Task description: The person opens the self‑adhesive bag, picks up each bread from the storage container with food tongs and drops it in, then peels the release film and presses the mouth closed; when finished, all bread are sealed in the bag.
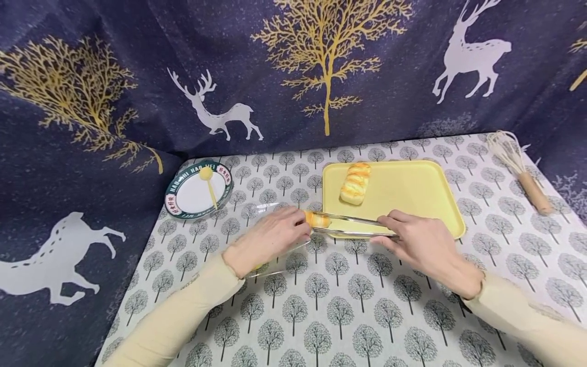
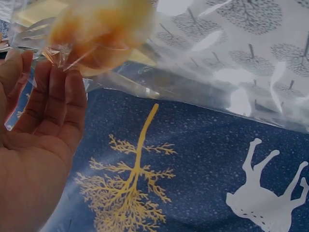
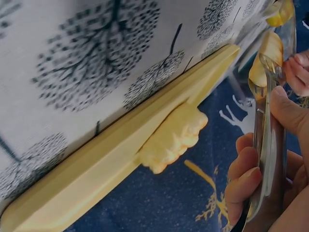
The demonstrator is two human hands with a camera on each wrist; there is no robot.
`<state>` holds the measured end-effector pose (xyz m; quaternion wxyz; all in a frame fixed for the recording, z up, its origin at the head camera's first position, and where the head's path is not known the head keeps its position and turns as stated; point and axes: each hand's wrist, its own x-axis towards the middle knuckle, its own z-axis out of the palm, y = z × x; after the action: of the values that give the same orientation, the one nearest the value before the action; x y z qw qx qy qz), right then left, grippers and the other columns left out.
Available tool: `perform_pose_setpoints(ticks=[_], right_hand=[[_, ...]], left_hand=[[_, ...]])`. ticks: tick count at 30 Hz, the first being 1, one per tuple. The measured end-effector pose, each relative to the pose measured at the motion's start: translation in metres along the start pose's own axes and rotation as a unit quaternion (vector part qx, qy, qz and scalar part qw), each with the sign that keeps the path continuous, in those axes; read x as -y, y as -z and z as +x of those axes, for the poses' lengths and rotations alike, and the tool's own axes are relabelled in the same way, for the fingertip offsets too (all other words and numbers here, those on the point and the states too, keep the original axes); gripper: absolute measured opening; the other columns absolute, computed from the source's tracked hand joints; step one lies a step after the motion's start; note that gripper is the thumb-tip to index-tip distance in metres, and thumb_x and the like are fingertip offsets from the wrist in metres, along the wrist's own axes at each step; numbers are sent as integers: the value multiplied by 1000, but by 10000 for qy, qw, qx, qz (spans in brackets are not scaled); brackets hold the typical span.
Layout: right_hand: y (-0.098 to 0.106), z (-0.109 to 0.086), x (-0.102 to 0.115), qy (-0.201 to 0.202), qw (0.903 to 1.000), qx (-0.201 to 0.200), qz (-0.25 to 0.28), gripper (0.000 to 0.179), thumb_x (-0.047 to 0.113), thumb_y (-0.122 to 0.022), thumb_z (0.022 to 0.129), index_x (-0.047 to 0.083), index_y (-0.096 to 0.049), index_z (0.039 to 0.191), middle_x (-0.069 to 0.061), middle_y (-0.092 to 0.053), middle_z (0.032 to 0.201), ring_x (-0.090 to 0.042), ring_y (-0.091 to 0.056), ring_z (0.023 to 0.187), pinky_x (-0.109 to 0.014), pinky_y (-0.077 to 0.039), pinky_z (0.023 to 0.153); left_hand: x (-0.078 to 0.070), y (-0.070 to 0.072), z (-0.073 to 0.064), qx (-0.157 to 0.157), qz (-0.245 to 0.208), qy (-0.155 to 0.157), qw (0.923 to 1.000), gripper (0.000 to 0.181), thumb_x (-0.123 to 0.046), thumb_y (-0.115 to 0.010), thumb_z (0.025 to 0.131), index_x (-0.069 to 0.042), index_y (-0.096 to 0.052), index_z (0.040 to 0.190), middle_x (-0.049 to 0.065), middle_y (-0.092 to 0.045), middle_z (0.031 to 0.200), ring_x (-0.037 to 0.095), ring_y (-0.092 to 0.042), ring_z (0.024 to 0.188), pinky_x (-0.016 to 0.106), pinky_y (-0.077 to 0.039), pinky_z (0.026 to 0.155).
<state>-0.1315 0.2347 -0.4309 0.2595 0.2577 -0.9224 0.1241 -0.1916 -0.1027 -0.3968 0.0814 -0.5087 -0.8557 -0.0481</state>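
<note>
My right hand (image 1: 422, 244) grips metal tongs (image 1: 350, 219), whose tips pinch a small orange-and-cream bread roll (image 1: 317, 219). The fingers and thumb of my left hand (image 1: 277, 234) pinch the edge of a clear plastic bag (image 2: 231, 77), and the roll is at its mouth. Deeper in the bag shows a yellow piece (image 3: 280, 13), mostly hidden by the left hand in the head view. A second bread loaf (image 1: 355, 183), ridged and pale with orange bands, lies on the left part of a yellow tray (image 1: 412, 188); the tongs cross over the tray's front left edge.
On the left of the table, a green-rimmed white plate (image 1: 176, 204) holds a small yellow spoon (image 1: 211, 191). A whisk (image 1: 527, 181) with a wooden handle lies right of the tray. Behind the table hangs a dark blue cloth (image 1: 284, 117) with deer and trees.
</note>
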Motion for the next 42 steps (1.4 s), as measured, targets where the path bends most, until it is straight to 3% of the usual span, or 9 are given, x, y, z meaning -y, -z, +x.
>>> perform_pose_setpoints(ticks=[9,15,22,25,32,37,42], right_hand=[[-11,6,13,-116,9996,220,121,90,81,-24,103,11,-81,110,1,-79,88,2,-43,49,-16,-32,41],[-13,7,14,-65,9988,440,185,77,77,-41,103,11,-80,114,-1,-81,93,-1,-48,50,-15,-31,42],[-7,5,7,-8,9995,279,141,90,82,-26,102,11,-81,112,-1,-81,92,0,-47,49,-14,-29,41],[-2,2,0,14,9996,227,166,89,83,-26,102,13,-81,111,1,-80,91,1,-48,50,-15,-31,42],[4,-1,-11,234,9991,116,321,86,80,-30,104,12,-82,110,0,-81,91,3,-48,52,-12,-26,42],[0,2,-8,318,9985,224,391,77,77,-42,103,12,-81,111,2,-80,92,3,-49,53,-13,-32,43],[-3,6,-6,109,9968,534,578,54,62,-71,98,12,-81,115,1,-80,95,4,-51,56,-14,-38,46]], left_hand=[[-5,-1,1,-143,225,-11,9996,12,-28,-80,99,-18,-75,101,-7,-66,95,8,-56,87,21,-56,80],[-4,-2,0,-86,5,-4,10000,10,-26,-78,100,-18,-75,106,-7,-65,98,9,-57,91,24,-58,85],[-2,1,-1,25,-50,68,10000,9,-24,-76,102,-17,-74,108,-6,-66,101,9,-58,93,26,-60,90],[0,1,-1,-73,3,27,10000,11,-24,-78,100,-17,-75,107,-6,-67,100,9,-59,92,25,-60,88],[-2,4,-2,-61,-16,-1,10000,10,-25,-77,101,-17,-75,107,-5,-70,103,10,-63,97,29,-60,97],[-7,4,0,-98,21,-63,9999,9,-28,-75,103,-19,-73,106,-7,-67,101,8,-59,92,25,-58,87],[-11,5,1,-41,71,-88,9999,11,-28,-75,103,-18,-74,106,-6,-67,101,9,-60,93,27,-59,90]])
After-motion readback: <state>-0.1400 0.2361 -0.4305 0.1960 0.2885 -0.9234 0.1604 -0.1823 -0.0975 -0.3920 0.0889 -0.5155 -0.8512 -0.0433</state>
